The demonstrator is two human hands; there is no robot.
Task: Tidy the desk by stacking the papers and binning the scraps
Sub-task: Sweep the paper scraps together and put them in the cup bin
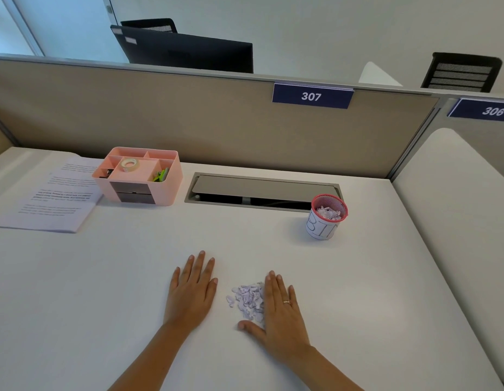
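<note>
My left hand (192, 292) lies flat on the desk (104, 292), palm down, fingers straight and slightly spread, holding nothing. My right hand (281, 311) is flat too, fingers straight and together, a ring (286, 301) on one finger; its inner edge touches the scraps (246, 299), and the thumb reaches out below the heap. The scraps sit in a small pile between my hands, against the right one and apart from the left.

Farther out, at about one o'clock from the scraps, stands the bin (326, 216), a red mesh cup with a white label, upright, with more torn paper inside. Just behind it, at twelve o'clock, runs the cable tray (262, 189) set into the desk, its flap partly open.

At about ten o'clock sits the pink organiser (139, 176), with a tape roll (129, 164) in its middle compartment. The papers (51, 197) lie stacked just left of it, touching its side. Beyond all this stands the partition (188, 117), tagged 307.
</note>
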